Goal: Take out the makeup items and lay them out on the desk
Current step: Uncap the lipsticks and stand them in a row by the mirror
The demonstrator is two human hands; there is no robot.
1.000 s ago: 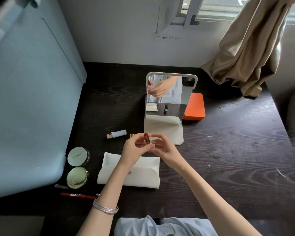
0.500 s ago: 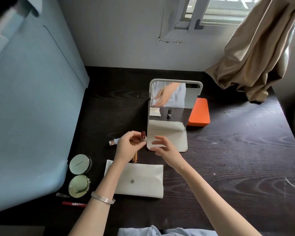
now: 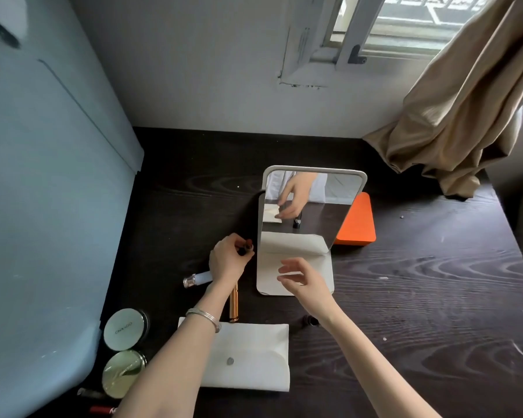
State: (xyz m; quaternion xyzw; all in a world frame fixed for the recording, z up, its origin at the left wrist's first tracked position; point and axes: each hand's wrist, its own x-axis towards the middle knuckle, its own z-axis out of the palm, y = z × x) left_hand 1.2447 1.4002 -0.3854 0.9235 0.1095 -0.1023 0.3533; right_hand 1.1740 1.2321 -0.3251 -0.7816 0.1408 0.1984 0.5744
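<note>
My left hand [image 3: 228, 260] pinches a small reddish-brown lipstick [image 3: 248, 245] just left of the standing mirror [image 3: 305, 212]. My right hand [image 3: 302, 279] hovers open and empty over the mirror's white base. A white makeup pouch [image 3: 248, 357] lies flat near the front of the dark desk [image 3: 405, 297]. Laid out on the desk are a pale blue tube [image 3: 198, 279], a gold tube [image 3: 233, 303], two round compacts [image 3: 124, 328] [image 3: 123, 377], a small dark cap [image 3: 310, 320] by my right wrist, and red and dark pencils [image 3: 101, 409] at the front left.
An orange box [image 3: 360, 224] sits behind the mirror to the right. A pale blue cabinet [image 3: 49, 206] walls off the desk's left side. A beige curtain [image 3: 453, 110] hangs over the back right corner. The wall and window close the far edge.
My hands have separated. The left hand carried the lipstick up and left beside the mirror; the right hand let go and opened. The gold tube now lies uncovered on the desk.
</note>
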